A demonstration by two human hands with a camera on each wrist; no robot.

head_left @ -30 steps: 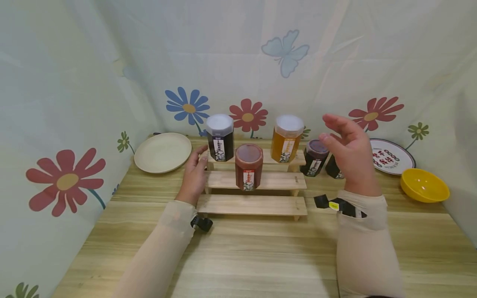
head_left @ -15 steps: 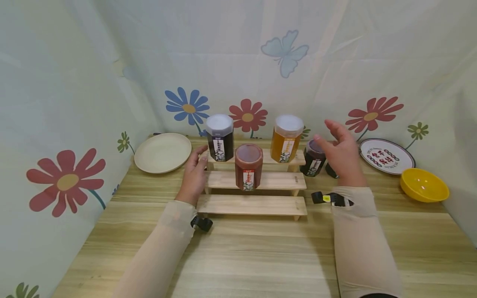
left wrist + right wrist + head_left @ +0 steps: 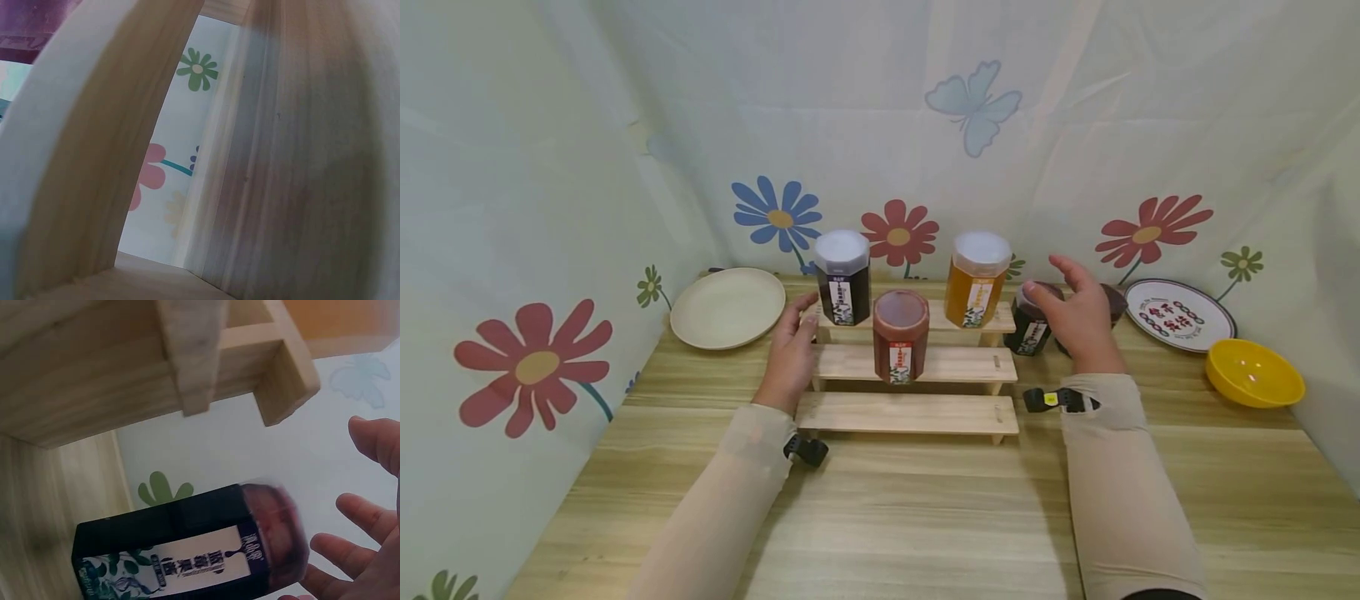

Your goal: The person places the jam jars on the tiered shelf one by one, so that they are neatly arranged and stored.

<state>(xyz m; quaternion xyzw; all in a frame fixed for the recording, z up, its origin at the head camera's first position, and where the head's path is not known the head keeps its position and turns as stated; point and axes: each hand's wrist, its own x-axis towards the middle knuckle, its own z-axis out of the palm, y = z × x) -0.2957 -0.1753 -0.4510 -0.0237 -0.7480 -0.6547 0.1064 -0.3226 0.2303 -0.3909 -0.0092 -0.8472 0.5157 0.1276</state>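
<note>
A three-step wooden stand holds a black jar and an amber jar on top, with a red-brown jar on the middle step. My left hand rests at the stand's left end, its fingertips beside the top step. To the right of the stand, my right hand reaches over two dark jars, thumb and fingers spread apart. The nearer dark jar stands below the thumb; the other dark jar is mostly hidden behind the hand. In the right wrist view, the fingers are beside a dark jar's reddish lid.
A cream plate lies at the back left. At the right are a white plate with red markings and a yellow bowl. A flower-printed curtain stands behind the table.
My right hand has moved left and lower, toward the dark jars beside the stand, uncovering the white plate. My left hand and the jars on the stand keep their places.
</note>
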